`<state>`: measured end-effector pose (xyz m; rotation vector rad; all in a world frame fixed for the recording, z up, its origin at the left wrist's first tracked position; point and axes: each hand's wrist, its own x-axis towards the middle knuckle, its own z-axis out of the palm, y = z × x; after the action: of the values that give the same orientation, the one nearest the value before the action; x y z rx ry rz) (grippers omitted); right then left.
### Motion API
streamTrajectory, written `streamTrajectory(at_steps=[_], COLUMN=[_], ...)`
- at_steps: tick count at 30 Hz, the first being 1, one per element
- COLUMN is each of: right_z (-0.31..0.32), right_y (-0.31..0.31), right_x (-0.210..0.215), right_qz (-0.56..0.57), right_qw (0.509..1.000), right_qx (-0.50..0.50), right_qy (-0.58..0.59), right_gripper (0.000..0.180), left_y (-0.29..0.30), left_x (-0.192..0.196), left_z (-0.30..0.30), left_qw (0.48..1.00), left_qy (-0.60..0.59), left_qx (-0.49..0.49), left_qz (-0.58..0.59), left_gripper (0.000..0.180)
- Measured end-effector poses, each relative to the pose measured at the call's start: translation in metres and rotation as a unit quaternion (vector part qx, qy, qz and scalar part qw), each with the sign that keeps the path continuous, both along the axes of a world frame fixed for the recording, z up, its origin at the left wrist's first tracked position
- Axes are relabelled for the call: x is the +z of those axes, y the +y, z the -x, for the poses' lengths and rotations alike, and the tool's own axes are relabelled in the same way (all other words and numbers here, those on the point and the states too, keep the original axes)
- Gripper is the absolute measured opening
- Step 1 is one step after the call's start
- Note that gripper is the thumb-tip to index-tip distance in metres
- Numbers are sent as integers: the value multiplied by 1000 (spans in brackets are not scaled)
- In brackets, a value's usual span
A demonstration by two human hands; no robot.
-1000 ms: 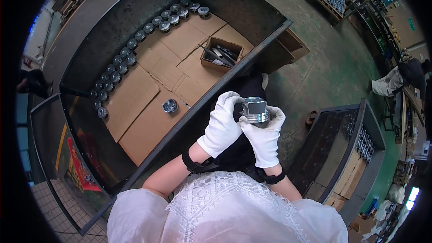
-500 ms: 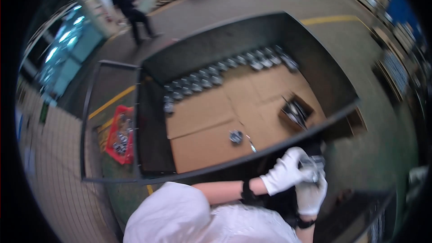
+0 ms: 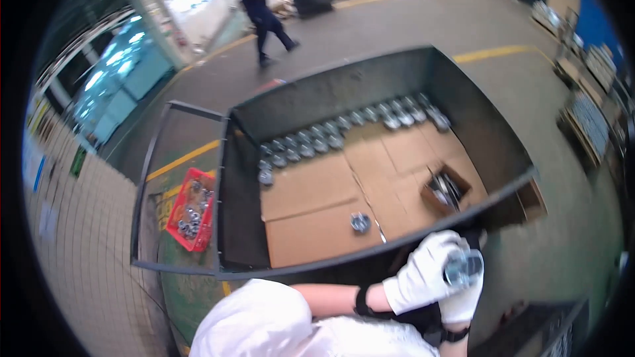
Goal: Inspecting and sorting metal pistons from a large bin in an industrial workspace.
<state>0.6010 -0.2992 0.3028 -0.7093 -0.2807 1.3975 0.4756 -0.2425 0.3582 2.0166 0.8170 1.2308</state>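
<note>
The left hand point(image 3: 423, 277) is clamping its fingers on a metal piston point(image 3: 463, 268), near right; the right hand point(image 3: 461, 304) is bracing it, finger state I cannot tell. Sliding gloves could be causing a drop against the bin point(image 3: 489, 116) beyond.

This looks like a factory workshop: broad grey floor point(image 3: 390, 30) marked with yellow lines point(image 3: 496, 53), a deep dark metal bin point(image 3: 483, 119) with cardboard point(image 3: 311, 192) and rows of metal parts point(image 3: 306, 149) (all much alike), a red crate point(image 3: 205, 231) of small pieces. A blurred stand point(image 3: 585, 119) at right seemingly carries more.
</note>
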Motion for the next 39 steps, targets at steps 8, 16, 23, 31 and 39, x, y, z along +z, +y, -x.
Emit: streamTrajectory(at_steps=[8,16,23,31,39], right_z=[-7,-22,-8,13,21], right_y=[11,-24,3,24,67], right_x=[27,-30,4,11,32], right_qz=[16,13,26,-9,-58], right_qw=[989,990,972,995,929], right_qx=[-3,4,20,42,120], right_qy=[147,137,234,84,-345], right_gripper=[48,41,43,44,35], left_y=[4,-4,0,-3,37], left_x=[-13,-17,-23,-25,26], left_z=[-9,-29,-13,16,128], left_qw=[998,997,996,994,972], left_qy=[46,69,73,77,176], left_qx=[42,22,46,75,147], left_qz=[31,-9,-37,16,39], left_gripper=[58,59,57,56,42])
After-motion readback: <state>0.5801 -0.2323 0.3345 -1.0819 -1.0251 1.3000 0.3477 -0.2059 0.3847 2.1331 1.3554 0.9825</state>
